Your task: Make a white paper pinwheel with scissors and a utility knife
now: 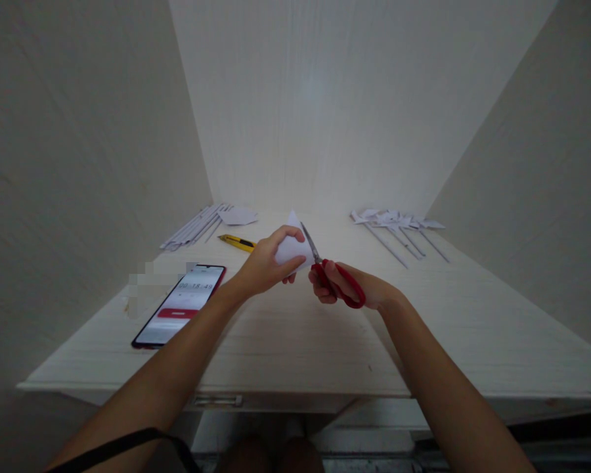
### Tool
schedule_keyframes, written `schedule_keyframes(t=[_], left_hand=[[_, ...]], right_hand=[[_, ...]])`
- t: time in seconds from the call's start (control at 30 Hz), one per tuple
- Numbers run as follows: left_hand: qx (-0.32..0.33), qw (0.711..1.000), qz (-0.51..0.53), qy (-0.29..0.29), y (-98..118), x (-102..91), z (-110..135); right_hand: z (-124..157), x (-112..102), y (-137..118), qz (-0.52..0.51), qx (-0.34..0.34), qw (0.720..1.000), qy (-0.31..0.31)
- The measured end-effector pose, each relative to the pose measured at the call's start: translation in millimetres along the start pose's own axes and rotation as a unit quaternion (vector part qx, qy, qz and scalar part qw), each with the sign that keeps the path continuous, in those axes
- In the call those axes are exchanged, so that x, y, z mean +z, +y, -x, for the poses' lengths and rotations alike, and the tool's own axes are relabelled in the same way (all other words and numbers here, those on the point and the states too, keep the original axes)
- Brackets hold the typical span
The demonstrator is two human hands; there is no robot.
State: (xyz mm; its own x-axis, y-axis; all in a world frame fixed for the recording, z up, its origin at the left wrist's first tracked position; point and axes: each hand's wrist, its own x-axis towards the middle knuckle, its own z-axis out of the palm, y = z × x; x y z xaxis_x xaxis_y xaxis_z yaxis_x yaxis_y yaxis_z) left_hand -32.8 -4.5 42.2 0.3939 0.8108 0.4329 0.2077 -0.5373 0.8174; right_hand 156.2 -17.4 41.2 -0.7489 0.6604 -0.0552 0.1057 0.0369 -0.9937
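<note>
My left hand (268, 263) grips a piece of white paper (294, 248), which is bent or folded with a pointed corner sticking up. In my right hand (345, 282) are red-handled scissors (350, 289), my fingers through the loops. Their metal blades point up and to the left, along the paper's right edge. Whether the paper lies between the blades I cannot tell. A yellow utility knife (237, 243) rests on the table just left of my left hand, its right end hidden behind that hand.
A phone (180, 305) showing a timer lies at the left, partly behind my left forearm. Rolled paper sticks (192, 228) and a paper sheet (238, 215) are at the back left. Paper pinwheels (394, 220) on sticks lie back right. Walls enclose the white table (295, 355).
</note>
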Motion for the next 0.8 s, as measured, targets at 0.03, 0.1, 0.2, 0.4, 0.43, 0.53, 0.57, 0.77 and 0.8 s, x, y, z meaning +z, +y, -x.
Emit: schedule_keyframes(t=[0.03,0.1,0.2,0.4,0.43,0.53,0.57,0.77,0.8], left_hand=[[0.001,1.000,0.001,0.000,-0.3,0.1,0.0],[0.004,1.000,0.002,0.001,-0.6,0.2,-0.1],[0.005,1.000,-0.006,0.002,-0.6,0.1,-0.4],[0.005,1.000,-0.021,0.001,0.4,0.1,-0.2],[0.005,1.000,-0.021,0.001,0.5,0.2,-0.1],[0.007,1.000,-0.020,0.005,0.4,0.8,0.2],[0.007,1.000,-0.020,0.007,0.3,1.0,0.2],[0.013,0.999,-0.034,0.011,-0.1,1.2,1.0],[0.013,0.999,-0.037,0.011,-0.2,1.2,1.3]], right_hand=[[-0.1,0.1,-0.1,0.002,-0.001,1.000,0.002],[-0.3,0.4,-0.2,0.008,-0.003,1.000,0.006],[-0.7,0.3,-0.2,0.014,-0.005,1.000,0.004],[-0.7,1.4,-0.8,0.020,-0.005,1.000,0.005],[-0.5,1.9,-1.4,0.019,-0.005,1.000,0.006],[0.1,3.4,-2.9,0.012,-0.005,1.000,0.010],[0.2,3.6,-3.0,0.011,-0.004,1.000,0.010],[-1.7,2.8,0.3,0.009,-0.007,1.000,0.010],[-2.0,2.8,0.6,0.007,-0.007,1.000,0.009]])
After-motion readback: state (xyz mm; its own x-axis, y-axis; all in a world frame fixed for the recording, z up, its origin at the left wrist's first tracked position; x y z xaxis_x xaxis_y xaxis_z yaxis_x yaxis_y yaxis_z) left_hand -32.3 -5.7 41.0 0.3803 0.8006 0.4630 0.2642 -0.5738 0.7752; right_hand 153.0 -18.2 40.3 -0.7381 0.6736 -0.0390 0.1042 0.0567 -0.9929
